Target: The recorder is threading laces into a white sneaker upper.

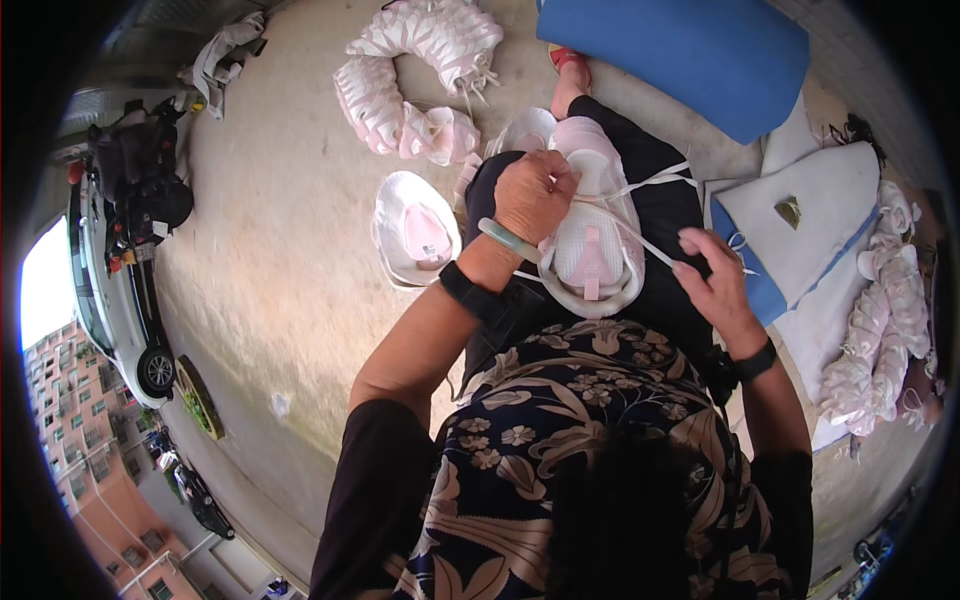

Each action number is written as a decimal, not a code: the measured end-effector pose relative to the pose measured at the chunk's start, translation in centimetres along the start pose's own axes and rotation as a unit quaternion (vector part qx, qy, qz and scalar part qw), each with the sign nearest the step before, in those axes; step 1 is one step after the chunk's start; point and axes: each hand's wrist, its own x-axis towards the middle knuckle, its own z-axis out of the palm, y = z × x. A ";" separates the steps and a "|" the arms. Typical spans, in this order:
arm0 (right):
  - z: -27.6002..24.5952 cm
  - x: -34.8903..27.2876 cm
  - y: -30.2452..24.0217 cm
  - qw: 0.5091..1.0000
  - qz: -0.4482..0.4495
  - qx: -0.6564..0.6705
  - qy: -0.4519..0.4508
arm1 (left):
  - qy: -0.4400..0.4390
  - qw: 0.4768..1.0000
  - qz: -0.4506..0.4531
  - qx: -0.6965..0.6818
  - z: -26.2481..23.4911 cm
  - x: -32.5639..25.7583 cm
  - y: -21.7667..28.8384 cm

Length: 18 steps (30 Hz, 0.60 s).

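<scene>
Clenching L hand (538,192) apparently on white lace (637,233) over shoe (588,242), prob. for tension. Holding R hand (716,283) w/ fingers spread at lace; can't tell if pinching. Resting shoe on lap (675,225), heel twd torso, prob. for steadiness. Another shoe (425,235) on floor (280,250) nr lap's L edge.

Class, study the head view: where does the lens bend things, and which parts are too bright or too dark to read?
Head view: the building and car tilt and curve along the left rim; the sky is blown out to white; the corners are black; the shoe near the middle, softly lit, looks fairly clear.
</scene>
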 end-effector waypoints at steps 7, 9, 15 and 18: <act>6.0 6.0 -3.1 0.993 -0.017 -0.098 -0.058 | 0.038 0.964 0.135 0.228 3.5 -1.4 -0.5; 6.4 5.1 -1.0 0.997 -0.005 -0.050 -0.058 | 0.017 0.983 0.080 0.167 6.5 -1.7 -0.8; 5.5 5.3 -1.4 0.980 0.050 -0.141 -0.131 | -0.108 0.976 0.040 0.183 3.8 -1.8 3.1; 5.4 5.5 -3.4 0.980 0.041 -0.173 -0.095 | -0.068 0.984 0.054 0.158 4.6 -1.7 2.1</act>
